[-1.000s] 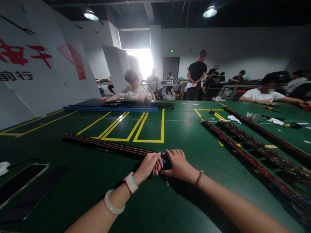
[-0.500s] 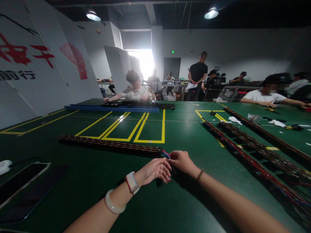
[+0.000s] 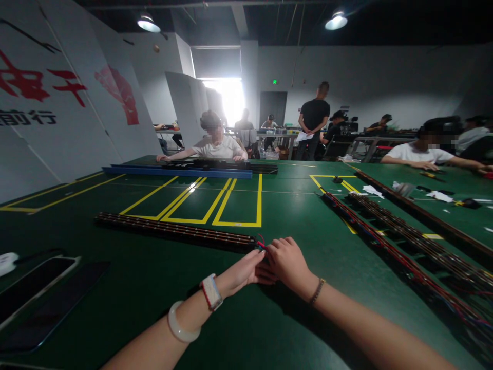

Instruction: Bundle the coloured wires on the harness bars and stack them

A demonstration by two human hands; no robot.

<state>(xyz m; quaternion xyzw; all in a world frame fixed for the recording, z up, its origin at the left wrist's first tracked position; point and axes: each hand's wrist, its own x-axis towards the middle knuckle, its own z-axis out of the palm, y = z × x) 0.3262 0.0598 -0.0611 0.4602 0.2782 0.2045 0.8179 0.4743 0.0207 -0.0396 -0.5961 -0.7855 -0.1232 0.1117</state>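
A long dark strip assembly (image 3: 175,230) with copper-coloured lines lies across the green table (image 3: 154,293). Red and blue-green wires (image 3: 261,243) come out of its right end. At those wires my left hand (image 3: 248,270), with a watch and a pale bangle on its arm, has its thumb and fingertips closed on them. My right hand (image 3: 288,264) is curled against the left one, its fingers bent over the wire ends. What lies under the right fingers is hidden.
Wired strips (image 3: 385,244) and a long brown bar (image 3: 423,216) run along the right. Yellow tape outlines (image 3: 236,224) mark the table. A blue rail (image 3: 177,172) lies at the far side before a seated person (image 3: 217,146). Phones (image 3: 57,303) lie at the left.
My right hand has turned over and its fingers now curl further over my left fingers. The left fingers have shifted beneath it. The person across the table has lowered one hand.
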